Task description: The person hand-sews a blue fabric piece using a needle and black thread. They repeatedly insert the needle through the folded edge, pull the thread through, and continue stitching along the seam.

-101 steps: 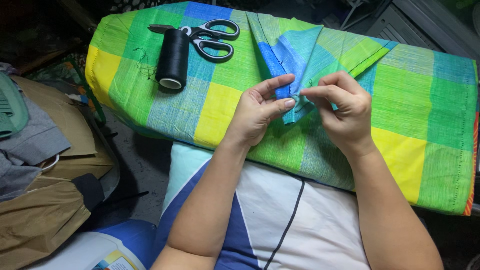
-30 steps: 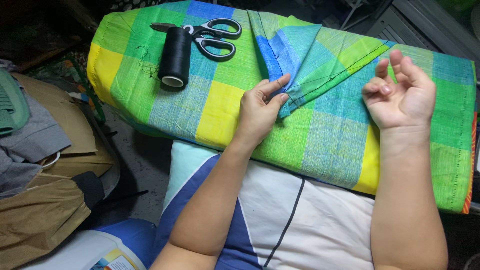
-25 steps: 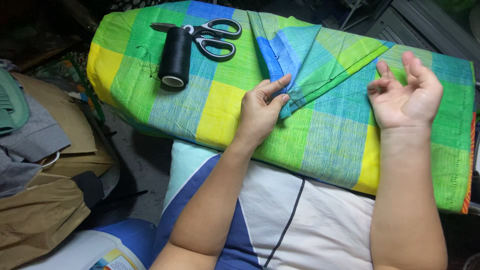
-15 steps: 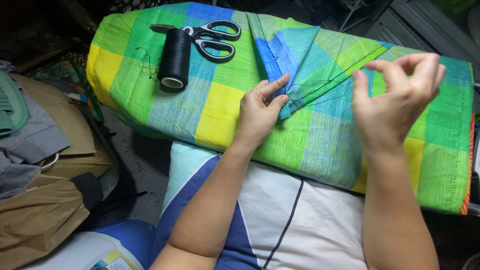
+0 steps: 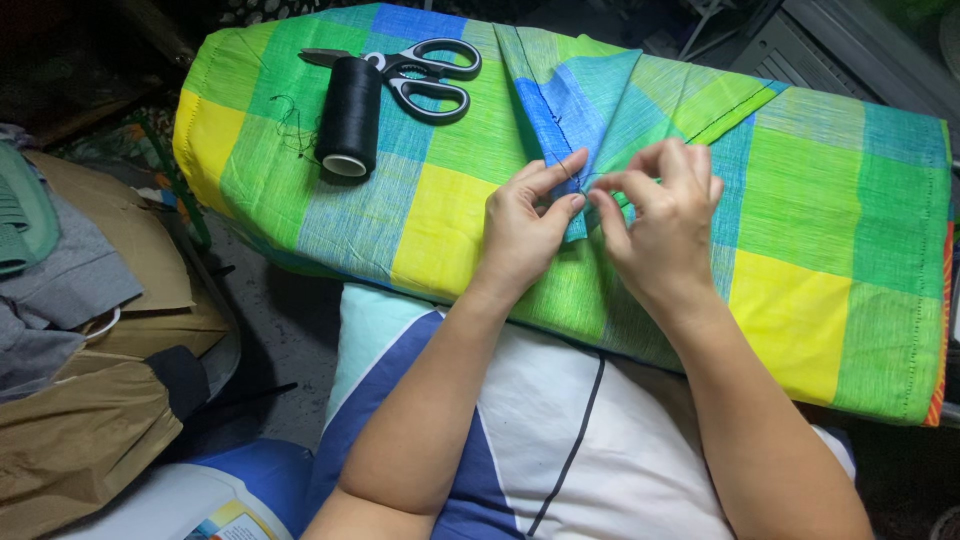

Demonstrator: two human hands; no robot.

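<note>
A checked green, yellow and blue cloth (image 5: 440,215) covers a long pillow across my lap. A folded corner flap of that cloth (image 5: 590,100) lies on top. My left hand (image 5: 520,225) pinches the lower tip of the flap between thumb and forefinger. My right hand (image 5: 660,215) is right beside it, thumb and forefinger pinched together at the flap's tip, apparently on a thin needle with dark thread; the needle itself is too small to make out.
A black thread spool (image 5: 350,115) and grey-handled scissors (image 5: 415,75) lie on the cloth at the upper left. A white and blue pillow (image 5: 560,420) is under my arms. Brown cardboard and grey clothes (image 5: 90,300) are piled at the left.
My right hand was raised out to the right, drawing dark thread from the flap; it has come back to the flap's tip next to my left hand, which has stayed put.
</note>
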